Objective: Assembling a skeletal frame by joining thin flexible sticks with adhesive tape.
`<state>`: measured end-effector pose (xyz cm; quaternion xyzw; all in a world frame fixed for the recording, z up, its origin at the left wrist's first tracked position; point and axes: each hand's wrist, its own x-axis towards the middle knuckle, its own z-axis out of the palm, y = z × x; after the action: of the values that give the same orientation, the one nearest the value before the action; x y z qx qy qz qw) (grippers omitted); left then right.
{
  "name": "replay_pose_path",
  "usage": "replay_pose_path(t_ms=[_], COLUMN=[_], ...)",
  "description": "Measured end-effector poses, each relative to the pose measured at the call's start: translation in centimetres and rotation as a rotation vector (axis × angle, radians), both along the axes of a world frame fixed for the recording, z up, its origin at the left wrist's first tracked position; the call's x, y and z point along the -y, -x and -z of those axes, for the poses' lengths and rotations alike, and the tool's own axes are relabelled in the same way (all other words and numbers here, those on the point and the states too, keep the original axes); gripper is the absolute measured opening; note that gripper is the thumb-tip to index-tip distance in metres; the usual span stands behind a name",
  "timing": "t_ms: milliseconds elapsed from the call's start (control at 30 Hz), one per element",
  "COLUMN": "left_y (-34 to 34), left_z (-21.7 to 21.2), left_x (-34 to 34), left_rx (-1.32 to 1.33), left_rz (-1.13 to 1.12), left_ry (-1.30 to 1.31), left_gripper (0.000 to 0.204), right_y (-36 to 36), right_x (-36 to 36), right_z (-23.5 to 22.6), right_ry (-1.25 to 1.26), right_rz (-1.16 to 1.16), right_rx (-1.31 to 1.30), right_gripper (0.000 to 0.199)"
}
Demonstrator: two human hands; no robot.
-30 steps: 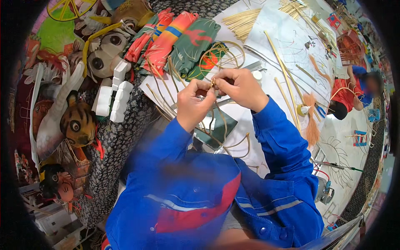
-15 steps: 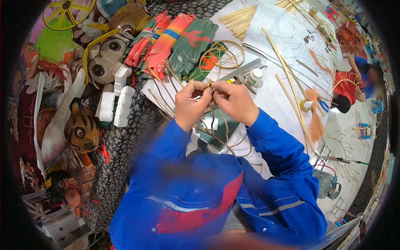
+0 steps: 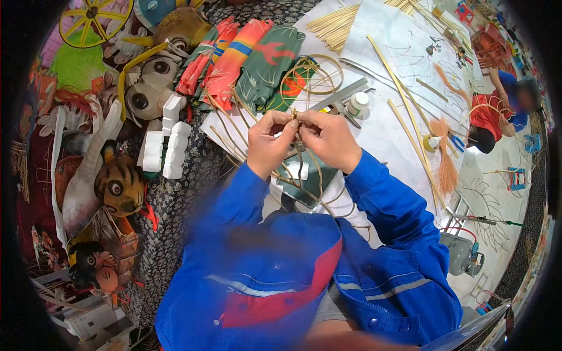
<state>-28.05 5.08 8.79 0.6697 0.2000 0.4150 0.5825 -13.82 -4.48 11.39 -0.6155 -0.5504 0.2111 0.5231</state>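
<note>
Lowered since a second ago, the right hand (image 3: 332, 139) sits beside the left hand (image 3: 269, 141), and I see both pinching a small tan piece (image 3: 294, 114).

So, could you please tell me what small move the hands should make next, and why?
Perhaps the right hand should gently tighten its pinch while the left hand braces: both pinch together at a small tan piece, with thin brown strips curving loosely below.

This was a craft workshop: painted animal heads (image 3: 120, 186) crowded the left of the frame, pale thin strips (image 3: 335, 28) lay at the top, pliers (image 3: 456, 142) at the right, and a gas cylinder (image 3: 458, 254) stood lower right.
</note>
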Motion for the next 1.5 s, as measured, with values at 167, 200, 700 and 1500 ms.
replay_pose_path(t_ms=[167,200,700,1500], left_y=[0.0,0.0,-0.8,-3.4], left_z=[-0.1,0.0,1.5,0.1], left_x=[0.4,0.6,-1.6,0.5], left_rx=[0.025,0.03,0.142,0.262], left_rz=[-0.003,-0.007,0.386,0.296], left_ry=[-0.018,-0.011,0.769,0.635], left_gripper=[0.008,0.008,0.028,0.028], right_y=[-0.9,-1.0,-2.7,-22.0], right_x=[0.1,-0.1,-2.4,41.1], right_z=[-2.6,-2.7,-3.8,23.0], right_ry=[0.099,0.106,0.114,0.739], right_rz=[-0.089,-0.093,-0.098,1.162], right_rx=[0.032,0.037,0.188,-0.444], right_gripper=[0.018,0.018,0.019,0.028])
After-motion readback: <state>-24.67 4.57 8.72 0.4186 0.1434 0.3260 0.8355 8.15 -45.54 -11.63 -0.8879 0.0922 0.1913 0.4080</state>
